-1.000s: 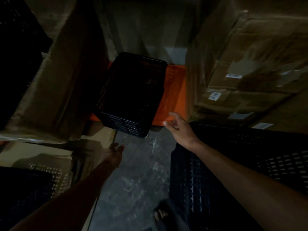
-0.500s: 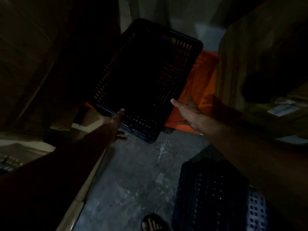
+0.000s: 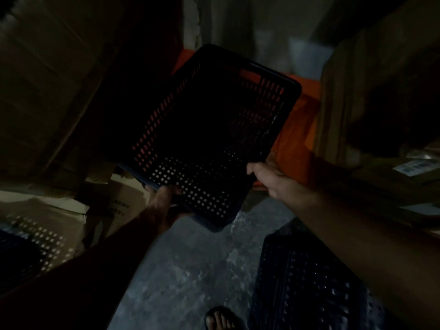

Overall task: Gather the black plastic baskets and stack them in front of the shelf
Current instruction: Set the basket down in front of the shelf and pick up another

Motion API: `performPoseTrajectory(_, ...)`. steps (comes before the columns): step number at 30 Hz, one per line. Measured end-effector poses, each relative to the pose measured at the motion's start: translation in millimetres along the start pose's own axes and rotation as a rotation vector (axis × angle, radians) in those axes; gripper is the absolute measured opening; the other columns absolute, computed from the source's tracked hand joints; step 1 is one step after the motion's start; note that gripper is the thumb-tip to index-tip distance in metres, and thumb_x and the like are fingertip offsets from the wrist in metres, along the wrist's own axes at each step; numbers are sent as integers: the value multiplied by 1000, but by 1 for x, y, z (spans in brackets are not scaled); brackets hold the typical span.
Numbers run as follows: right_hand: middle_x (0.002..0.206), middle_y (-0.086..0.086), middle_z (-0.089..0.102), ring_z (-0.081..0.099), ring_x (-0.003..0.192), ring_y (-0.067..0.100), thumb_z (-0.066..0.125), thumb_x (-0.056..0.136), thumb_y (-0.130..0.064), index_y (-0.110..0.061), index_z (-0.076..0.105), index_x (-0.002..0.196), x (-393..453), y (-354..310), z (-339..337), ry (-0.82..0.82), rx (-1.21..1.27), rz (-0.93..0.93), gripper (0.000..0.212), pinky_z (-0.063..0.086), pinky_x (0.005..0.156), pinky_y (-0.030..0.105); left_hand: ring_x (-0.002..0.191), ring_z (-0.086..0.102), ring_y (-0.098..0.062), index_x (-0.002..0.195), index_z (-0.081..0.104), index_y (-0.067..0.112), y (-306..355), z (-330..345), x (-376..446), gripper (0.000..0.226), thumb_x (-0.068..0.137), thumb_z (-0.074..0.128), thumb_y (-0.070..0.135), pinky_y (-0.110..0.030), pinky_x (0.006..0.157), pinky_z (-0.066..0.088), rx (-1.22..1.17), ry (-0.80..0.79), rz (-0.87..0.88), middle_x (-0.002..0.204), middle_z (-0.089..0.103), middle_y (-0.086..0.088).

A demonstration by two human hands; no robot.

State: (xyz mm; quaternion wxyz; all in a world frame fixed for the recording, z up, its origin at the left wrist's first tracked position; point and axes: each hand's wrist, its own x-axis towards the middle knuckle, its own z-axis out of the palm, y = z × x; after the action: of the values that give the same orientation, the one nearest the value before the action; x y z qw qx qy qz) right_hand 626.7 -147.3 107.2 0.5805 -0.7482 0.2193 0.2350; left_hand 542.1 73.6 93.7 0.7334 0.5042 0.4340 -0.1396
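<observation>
A black perforated plastic basket (image 3: pixel 209 129) is held tilted in the air in the middle of the dim view, its open side facing me. My left hand (image 3: pixel 164 201) grips its near left rim from below. My right hand (image 3: pixel 271 177) holds its right rim near the lower corner. A second black basket (image 3: pixel 302 282) stands on the floor at the lower right, partly covered by my right forearm. Another dark perforated basket (image 3: pixel 26 246) shows at the lower left edge.
Tall cardboard boxes (image 3: pixel 54 96) lean on the left and more cartons (image 3: pixel 385 110) stack on the right. An orange sheet (image 3: pixel 295 139) lies behind the held basket. Grey concrete floor (image 3: pixel 185 277) runs between them, with my sandalled foot (image 3: pixel 221 317) at the bottom.
Both hands went from reaching with fingers apart to closing on the basket's rims. The basket has come off the orange sheet and tilted up toward me.
</observation>
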Motion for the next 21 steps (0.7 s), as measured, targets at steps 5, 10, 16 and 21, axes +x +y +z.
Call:
performPoseTrajectory(5,130,5,49,51,107,24,57,68,-3,-16,40,130,-67,-14,-2,4,41,70,65,53,71,34,78,58,-30,142,34,0,3,-29,-65,62,81,43,-2,-33,41,54,-18,13,-14,107,52,-21)
performPoseTrajectory(10,126,-1,49,48,108,20,57,68,-4,-18,44,126,-184,-23,-12,7,67,-5,61,43,72,32,95,56,-38,146,31,5,2,-64,-171,72,76,46,-3,-37,43,55,-18,-13,37,128,50,-26)
performPoseTrajectory(16,123,0,54,55,98,18,66,61,-18,-23,42,123,-357,-65,-30,32,-5,-143,67,51,61,32,80,56,-35,139,39,6,26,-108,-327,64,76,48,-2,-34,38,53,19,-16,130,118,54,-25)
performPoseTrajectory(21,115,-9,52,57,102,20,74,62,-39,-30,37,118,-498,-96,-50,-8,-98,-140,68,54,69,37,76,59,-38,133,38,20,46,-155,-460,70,68,49,-1,-37,43,54,17,-34,181,92,58,-15)
